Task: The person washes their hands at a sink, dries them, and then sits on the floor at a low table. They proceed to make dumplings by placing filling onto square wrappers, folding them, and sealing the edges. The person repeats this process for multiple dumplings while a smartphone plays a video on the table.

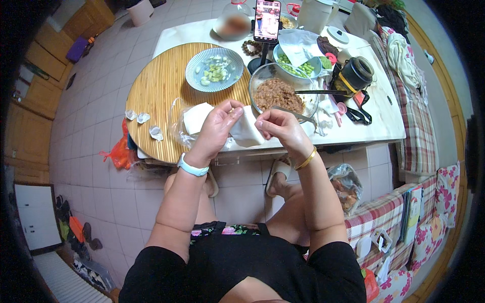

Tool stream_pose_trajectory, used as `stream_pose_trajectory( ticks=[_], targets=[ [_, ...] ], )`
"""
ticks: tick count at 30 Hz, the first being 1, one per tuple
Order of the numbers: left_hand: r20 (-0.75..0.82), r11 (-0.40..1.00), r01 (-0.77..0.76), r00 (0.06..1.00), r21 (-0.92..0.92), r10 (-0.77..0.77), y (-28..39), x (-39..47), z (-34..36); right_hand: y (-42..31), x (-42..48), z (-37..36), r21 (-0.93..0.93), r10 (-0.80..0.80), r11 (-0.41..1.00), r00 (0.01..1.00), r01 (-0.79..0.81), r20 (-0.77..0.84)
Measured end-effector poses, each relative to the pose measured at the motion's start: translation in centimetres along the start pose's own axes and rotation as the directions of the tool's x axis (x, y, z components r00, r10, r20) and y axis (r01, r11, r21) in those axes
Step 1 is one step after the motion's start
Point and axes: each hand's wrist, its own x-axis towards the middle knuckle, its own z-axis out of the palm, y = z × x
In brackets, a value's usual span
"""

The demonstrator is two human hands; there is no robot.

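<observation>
Between my hands hangs a thin white dough wrapper. My left hand pinches its upper left edge between thumb and fingers. At its right edge are the curled fingers of my right hand, thumb against forefinger. Just behind stands a glass bowl of minced meat filling, with dark chopsticks and a flat metal utensil resting across it. A stack of white wrappers lies in clear plastic beside my left hand. Several small wrapped dumplings sit at the left of the round bamboo board.
A striped blue plate holds sliced green vegetable. Farther back are a phone on a stand, a blue bowl of green peas and a bead bracelet. A black jar stands right, near a black strap.
</observation>
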Motion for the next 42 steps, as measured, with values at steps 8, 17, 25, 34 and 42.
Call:
stream_pose_trajectory(
  ticks=[8, 17, 25, 34, 42],
  targets=[
    [0.140, 0.858, 0.305, 0.952, -0.413, -0.271, -2.7, -0.7, -0.4, -2.4, -1.4, 1.7, 0.003, -0.107, 0.994, 0.986, 0.108, -0.127],
    [0.274, 0.454, 0.367, 0.926, -0.812, -0.258, -3.2, -1.9, 3.4, -2.2, -1.4, 1.7, -0.327, -0.074, 0.945, 0.969, -0.007, -0.236],
    [0.142, 0.710, 0.292, 0.954, -0.641, -0.264, -5.7, -1.7, 1.1, -3.5, -2.4, -0.3, -0.848, -0.597, 0.529, 0.721, 0.025, -0.351],
    [-0.265, 0.881, 0.091, 0.935, -0.464, -0.236, -6.6, -0.4, 0.2, -1.5, -6.5, -11.2, -0.856, -0.280, 0.417, 0.852, -0.307, -0.442],
    [-0.339, 0.950, -0.060, 0.939, -0.306, -0.050, -5.7, 0.0, 0.5, -1.1, -4.6, -9.9, -0.675, -0.031, 0.711, 0.950, -0.197, -0.310]
  ],
)
